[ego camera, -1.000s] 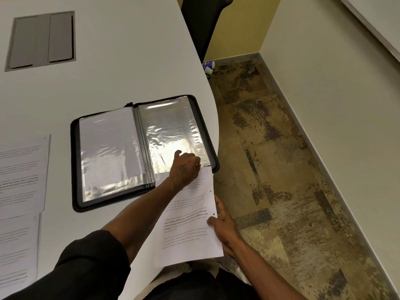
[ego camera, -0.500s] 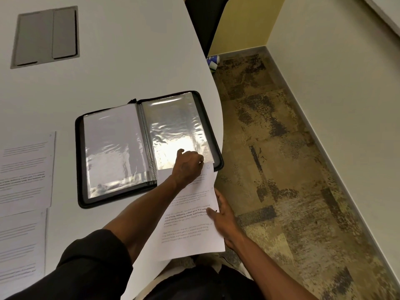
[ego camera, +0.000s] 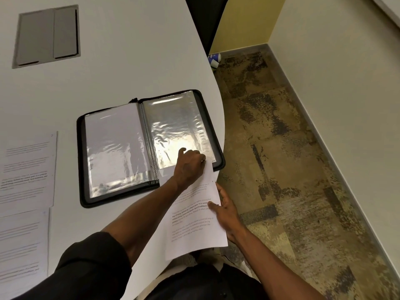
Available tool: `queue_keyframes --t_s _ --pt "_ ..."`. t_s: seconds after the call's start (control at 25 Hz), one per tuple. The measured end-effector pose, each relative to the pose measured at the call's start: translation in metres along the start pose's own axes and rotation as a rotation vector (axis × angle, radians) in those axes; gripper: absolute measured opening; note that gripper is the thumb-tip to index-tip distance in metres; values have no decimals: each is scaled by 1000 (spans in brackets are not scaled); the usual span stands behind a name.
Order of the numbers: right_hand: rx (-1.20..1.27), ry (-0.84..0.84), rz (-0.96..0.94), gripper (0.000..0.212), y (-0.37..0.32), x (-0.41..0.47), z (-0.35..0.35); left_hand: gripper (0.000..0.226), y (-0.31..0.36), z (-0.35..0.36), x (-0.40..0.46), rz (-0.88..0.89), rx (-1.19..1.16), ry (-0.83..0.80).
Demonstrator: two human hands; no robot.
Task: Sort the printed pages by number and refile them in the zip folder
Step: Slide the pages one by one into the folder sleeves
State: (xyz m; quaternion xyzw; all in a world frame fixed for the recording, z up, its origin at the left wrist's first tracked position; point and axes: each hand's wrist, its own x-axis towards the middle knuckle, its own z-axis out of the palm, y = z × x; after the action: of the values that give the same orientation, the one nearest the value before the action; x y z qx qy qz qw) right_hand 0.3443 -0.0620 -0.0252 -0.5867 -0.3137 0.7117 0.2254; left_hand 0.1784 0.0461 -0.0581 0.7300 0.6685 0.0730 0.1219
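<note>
White tabletop is curving away toward patterned carpet, and the black zip folder is lying open on it near the edge, its clear sleeves shining. My left hand is pinching the top edge of a printed page at the mouth of the right-hand sleeve, while my right hand is supporting the page's right edge with fingers nearly straight and thumb on the print. To do this well, I am judging I should hold the sleeve mouth open and feed the page in squarely, without buckling; more loose pages are waiting at my far left.
</note>
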Motion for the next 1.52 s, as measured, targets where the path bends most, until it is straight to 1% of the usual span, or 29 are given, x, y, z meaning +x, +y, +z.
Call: queue_keyframes --t_s 0.16,0.28,0.36,0.48,0.52,0.56,0.6,0.68,0.72,0.76,0.84,0.92,1.0,1.08,1.2,1.24,1.28,1.36,1.44,1.48,1.52 --pt "20 3 2 54 -9 7 -1 22 -1 1 -1 -2 4 46" --pt "34 37 55 50 -11 16 -6 19 -2 1 -6 1 -44 112" --pt "10 38 93 49 -12 20 -7 17 -3 3 -10 -3 -94 123" --pt "4 33 98 45 -19 27 -7 22 -7 4 -18 -2 -189 107" --pt "10 37 101 43 -23 28 -7 24 -9 5 -24 -36 -237 119" --pt "19 44 108 42 -26 30 -6 24 -12 6 -33 -105 -288 156" --pt "32 48 114 41 -28 32 -7 25 -14 10 -47 -209 -342 207" --pt "66 40 128 37 -31 36 -9 27 -16 16 -83 -454 -426 291" --pt "73 22 137 34 -31 37 -11 30 -17 21 -103 -558 -446 300" --pt "74 -6 153 32 -30 40 -13 33 -16 22 -123 -643 -449 279" --pt "56 -21 172 31 -28 43 -23 41 -6 25 -150 -771 -462 176" --pt "-64 -32 165 27 -26 45 -16 50 -7 19 -176 -972 -556 103" --pt "-115 31 138 30 -24 46 -21 50 -4 15 -181 -1093 -776 64" --pt "-127 57 130 27 -25 46 -16 43 -9 10 -183 -1216 -1020 83" --pt "-120 100 122 21 -28 55 -13 36 -18 7 -179 -1258 -1144 165" --pt "-164 106 93 24 -28 58 -13 35 -21 7 -176 -1273 -1200 199" --pt "-260 112 39 33 -27 58 -13 34 -24 7 -171 -1303 -1272 229" --pt "-588 163 -127 62 -21 49 -19 33 -26 4 -157 -1367 -1420 269" --pt "-930 212 -403 82 -7 31 -24 31 -27 3 -143 -1391 -1501 285" --pt "-1076 174 -550 87 1 21 -26 31 -28 4 -138 -1395 -1518 291" --pt "-1203 114 -647 91 9 14 -26 31 -28 6 -135 -1402 -1519 295"
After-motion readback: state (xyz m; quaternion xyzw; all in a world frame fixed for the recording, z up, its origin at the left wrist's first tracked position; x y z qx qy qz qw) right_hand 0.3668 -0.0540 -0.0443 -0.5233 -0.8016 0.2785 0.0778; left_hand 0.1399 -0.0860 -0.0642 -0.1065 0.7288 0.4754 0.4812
